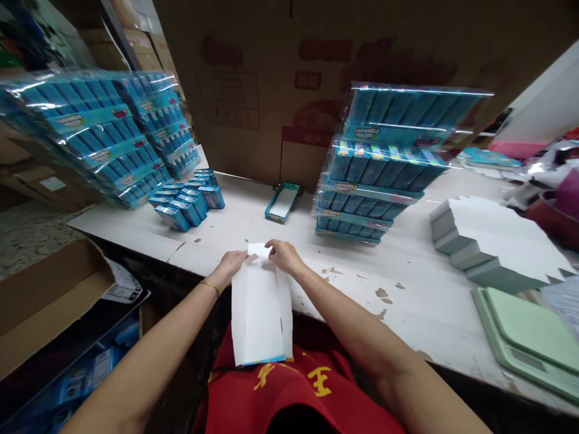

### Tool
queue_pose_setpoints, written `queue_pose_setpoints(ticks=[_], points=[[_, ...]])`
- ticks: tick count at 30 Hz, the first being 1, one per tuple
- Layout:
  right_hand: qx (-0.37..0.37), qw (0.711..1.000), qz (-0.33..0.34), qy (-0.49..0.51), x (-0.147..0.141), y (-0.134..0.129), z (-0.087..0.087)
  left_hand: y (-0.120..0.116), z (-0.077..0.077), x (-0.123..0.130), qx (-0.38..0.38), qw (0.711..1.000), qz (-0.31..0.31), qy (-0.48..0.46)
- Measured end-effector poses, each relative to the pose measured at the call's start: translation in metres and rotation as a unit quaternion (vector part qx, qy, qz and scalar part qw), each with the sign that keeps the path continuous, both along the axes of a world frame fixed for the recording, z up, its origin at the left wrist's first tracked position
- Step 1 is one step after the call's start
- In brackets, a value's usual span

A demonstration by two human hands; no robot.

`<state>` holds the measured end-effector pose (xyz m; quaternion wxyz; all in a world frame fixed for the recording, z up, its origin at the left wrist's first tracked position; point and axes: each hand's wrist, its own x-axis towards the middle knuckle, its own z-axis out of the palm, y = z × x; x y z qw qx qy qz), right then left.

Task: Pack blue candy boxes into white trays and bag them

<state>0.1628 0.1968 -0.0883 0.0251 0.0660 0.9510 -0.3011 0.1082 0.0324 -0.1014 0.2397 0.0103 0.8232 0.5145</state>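
A white cardboard tray blank point(265, 313) lies between my hands and reaches back to my red apron. Its long sides are partly raised, and a strip of blue print shows at the near end. My left hand point(231, 266) pinches the far left corner of the blank. My right hand point(284, 255) has its fingers closed at the far right corner, by the end flap. Beyond them on the table is a folded blue tray point(283, 204) with a white inside. To its left stand several small blue boxes point(187, 205) in a group.
Wrapped stacks of blue boxes rise at the left point(104, 138) and right point(371, 175). A large brown carton point(253, 84) stands behind. At right are a pile of white blanks point(502, 241) and a green scale point(529, 331). An open carton point(54, 295) sits lower left.
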Motion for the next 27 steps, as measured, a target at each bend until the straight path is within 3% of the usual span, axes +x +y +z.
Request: queue_pose_setpoints(ticks=[3, 9, 16, 21, 27], points=[[-0.003, 1.000, -0.017, -0.004, 0.000, -0.002, -0.002, -0.001, -0.007, -0.005, -0.024, 1.000, 0.000, -0.005], [-0.028, 0.992, -0.119, -0.043, -0.005, -0.003, -0.009, 0.000, -0.012, -0.010, -0.053, 0.998, -0.027, 0.018], [-0.034, 0.992, -0.089, -0.082, -0.007, 0.000, -0.018, -0.003, -0.008, -0.009, -0.117, 0.986, -0.073, 0.094], [-0.059, 0.992, -0.065, -0.087, -0.005, -0.002, -0.014, -0.001, 0.000, -0.009, -0.164, 0.972, -0.076, 0.148], [-0.067, 0.995, -0.026, -0.073, -0.024, 0.003, -0.004, 0.005, 0.003, -0.019, -0.191, 0.949, -0.080, 0.237]])
